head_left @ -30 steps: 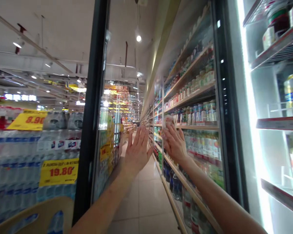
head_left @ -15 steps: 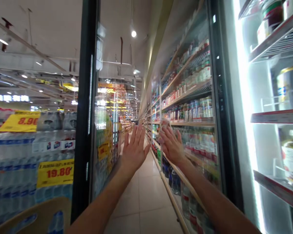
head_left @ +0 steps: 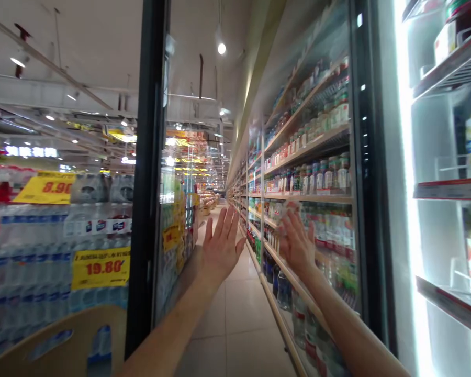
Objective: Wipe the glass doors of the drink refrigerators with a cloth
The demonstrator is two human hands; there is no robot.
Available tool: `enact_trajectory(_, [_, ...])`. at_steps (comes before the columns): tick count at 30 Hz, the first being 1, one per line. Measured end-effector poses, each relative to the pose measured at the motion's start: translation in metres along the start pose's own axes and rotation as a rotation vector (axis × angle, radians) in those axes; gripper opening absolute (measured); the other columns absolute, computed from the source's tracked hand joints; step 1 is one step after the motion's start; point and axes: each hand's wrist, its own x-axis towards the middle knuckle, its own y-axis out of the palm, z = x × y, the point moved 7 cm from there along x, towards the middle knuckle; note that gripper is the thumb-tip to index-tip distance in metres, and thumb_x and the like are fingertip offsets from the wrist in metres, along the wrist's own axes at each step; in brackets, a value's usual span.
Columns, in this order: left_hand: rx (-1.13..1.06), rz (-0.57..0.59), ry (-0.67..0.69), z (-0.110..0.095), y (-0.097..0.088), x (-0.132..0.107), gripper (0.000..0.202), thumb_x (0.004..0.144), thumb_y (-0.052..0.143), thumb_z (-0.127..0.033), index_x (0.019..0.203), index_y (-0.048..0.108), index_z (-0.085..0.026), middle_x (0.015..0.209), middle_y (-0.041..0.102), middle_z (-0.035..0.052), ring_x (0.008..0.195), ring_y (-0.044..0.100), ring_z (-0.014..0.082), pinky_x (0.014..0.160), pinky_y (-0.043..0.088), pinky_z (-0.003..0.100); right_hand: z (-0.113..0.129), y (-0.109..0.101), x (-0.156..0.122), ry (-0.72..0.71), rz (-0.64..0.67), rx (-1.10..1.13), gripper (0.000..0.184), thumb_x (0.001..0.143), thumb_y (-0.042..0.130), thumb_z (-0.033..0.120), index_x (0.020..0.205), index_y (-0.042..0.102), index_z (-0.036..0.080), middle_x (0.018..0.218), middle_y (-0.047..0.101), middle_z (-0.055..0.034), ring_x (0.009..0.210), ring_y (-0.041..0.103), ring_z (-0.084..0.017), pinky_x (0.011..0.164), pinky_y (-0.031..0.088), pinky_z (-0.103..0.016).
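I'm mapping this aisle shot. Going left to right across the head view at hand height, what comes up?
Yellow 19.80 price tag → black door frame → left hand → right hand → lit fridge shelf.

Glossy glass door [head_left: 255, 157] in a smooth black frame [head_left: 145, 183]; shiny plastic bottles [head_left: 325, 178] on pale wood-look shelves [head_left: 310, 149], over polished floor tiles [head_left: 239, 319], by paper price signs [head_left: 100, 268].
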Motion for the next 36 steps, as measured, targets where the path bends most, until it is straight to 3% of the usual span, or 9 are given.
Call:
enact_trajectory(3, [-0.013, -0.006, -0.018, -0.001, -0.002, -0.014, 0.052, 0.091, 0.039, -0.037, 0.136, 0.039, -0.011, 0.14, 0.041, 0.0104, 0.133, 0.034, 0.0227, 0.113, 0.009, 0.04, -0.056, -0.013, -0.011, 0.335, -0.086, -0.064, 0.052, 0.09, 0.036, 0.027, 0.141, 0.03, 0.02, 0.142, 0.04, -0.0159, 0.134, 0.034, -0.026, 0.108, 0.018, -0.057])
enact_trajectory(5, [-0.02, -0.013, -0.039, -0.003, -0.004, -0.022, 0.05, 0.091, 0.039, -0.036, 0.135, 0.04, -0.011, 0.139, 0.043, 0.0101, 0.133, 0.034, 0.023, 0.113, 0.009, 0.04, -0.055, -0.015, -0.016, 0.401, -0.124, -0.065, 0.053, 0.09, 0.035, 0.027, 0.142, 0.028, 0.019, 0.144, 0.037, -0.017, 0.135, 0.031, -0.027, 0.106, 0.02, -0.058])
enact_trajectory(9, [-0.031, -0.026, -0.048, -0.005, -0.005, -0.03, 0.05, 0.091, 0.039, -0.035, 0.135, 0.04, -0.011, 0.139, 0.043, 0.0101, 0.132, 0.035, 0.0231, 0.113, 0.012, 0.04, 0.02, -0.001, -0.021, 0.006, -0.038, 0.012, 0.051, 0.088, 0.039, 0.021, 0.139, 0.033, 0.023, 0.138, 0.046, -0.012, 0.134, 0.033, -0.022, 0.109, 0.021, -0.049])
enact_trajectory(11, [-0.034, -0.025, -0.034, -0.005, -0.006, -0.033, 0.051, 0.091, 0.04, -0.034, 0.136, 0.038, -0.012, 0.139, 0.043, 0.0101, 0.132, 0.035, 0.0229, 0.113, 0.013, 0.04, 0.029, 0.001, -0.03, -0.116, 0.007, 0.025, 0.051, 0.087, 0.042, 0.021, 0.138, 0.034, 0.024, 0.135, 0.05, -0.0108, 0.133, 0.037, -0.021, 0.111, 0.019, -0.048])
enact_trajectory(17, [-0.056, 0.0, -0.04, -0.005, -0.006, -0.045, 0.058, 0.091, 0.041, -0.035, 0.142, 0.025, -0.014, 0.14, 0.042, 0.0102, 0.133, 0.033, 0.0227, 0.113, 0.011, 0.041, -0.068, -0.022, -0.054, 0.438, -0.142, -0.108, 0.052, 0.09, 0.035, 0.027, 0.14, 0.032, 0.016, 0.141, 0.04, -0.0193, 0.133, 0.035, -0.028, 0.105, 0.024, -0.056])
enact_trajectory(19, [-0.058, -0.001, -0.043, -0.005, -0.005, -0.046, 0.059, 0.091, 0.042, -0.035, 0.143, 0.023, -0.014, 0.139, 0.043, 0.0105, 0.133, 0.033, 0.023, 0.113, 0.01, 0.042, -0.044, -0.02, -0.055, 0.402, -0.169, -0.08, 0.052, 0.09, 0.036, 0.025, 0.14, 0.031, 0.016, 0.141, 0.04, -0.0187, 0.135, 0.032, -0.027, 0.105, 0.024, -0.056])
enact_trajectory(24, [-0.056, -0.004, -0.036, 0.0, -0.009, -0.049, 0.06, 0.09, 0.044, -0.034, 0.143, 0.023, -0.015, 0.138, 0.045, 0.0118, 0.133, 0.033, 0.0226, 0.113, 0.012, 0.043, 0.066, 0.002, -0.048, -0.106, 0.004, 0.094, 0.052, 0.086, 0.044, 0.019, 0.137, 0.035, 0.023, 0.136, 0.049, -0.0104, 0.135, 0.033, -0.021, 0.112, 0.016, -0.048])
enact_trajectory(30, [-0.003, 0.026, -0.1, 0.022, -0.021, -0.074, 0.064, 0.089, 0.047, -0.028, 0.144, 0.018, -0.012, 0.139, 0.041, 0.0174, 0.137, 0.025, 0.0236, 0.112, 0.013, 0.048, 0.031, -0.012, -0.038, 0.285, -0.166, -0.003, 0.052, 0.089, 0.039, 0.021, 0.14, 0.032, 0.018, 0.143, 0.038, -0.0169, 0.136, 0.031, -0.025, 0.109, 0.019, -0.053])
enact_trajectory(36, [-0.012, -0.004, -0.139, 0.039, -0.03, -0.101, 0.068, 0.087, 0.047, -0.019, 0.145, 0.012, -0.014, 0.142, 0.036, 0.0174, 0.139, 0.017, 0.0211, 0.112, 0.013, 0.048, 0.138, 0.008, -0.053, -0.179, 0.056, 0.226, 0.05, 0.086, 0.043, 0.018, 0.136, 0.039, 0.024, 0.132, 0.054, -0.006, 0.134, 0.034, -0.019, 0.114, 0.01, -0.047])
